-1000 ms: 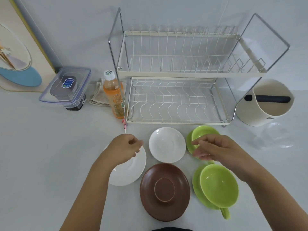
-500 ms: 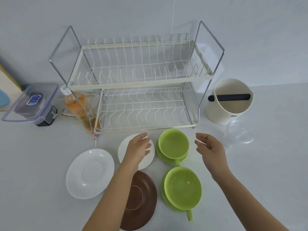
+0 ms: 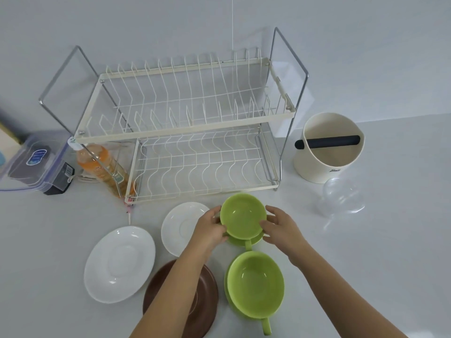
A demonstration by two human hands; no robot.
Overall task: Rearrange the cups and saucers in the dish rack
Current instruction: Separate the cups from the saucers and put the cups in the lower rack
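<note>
A two-tier white wire dish rack (image 3: 185,132) stands at the back with nothing in it. In front of it a green cup (image 3: 242,215) sits on a green saucer (image 3: 240,241). My left hand (image 3: 211,228) grips the cup's left side and my right hand (image 3: 280,225) grips its right side. A second green cup (image 3: 256,284) on its green saucer (image 3: 229,298) stands nearer to me. A small white saucer (image 3: 178,225), a large white saucer (image 3: 119,264) and a brown saucer (image 3: 205,303) lie to the left, the brown one partly under my left forearm.
A cream bin with a black bar (image 3: 329,147) and a clear plastic cup (image 3: 341,198) lying on its side are to the right. An orange drink bottle (image 3: 102,167) and a lidded plastic box (image 3: 34,164) stand left of the rack.
Both hands have closed in from either side onto the far green cup. The view has shifted slightly left and closer.
</note>
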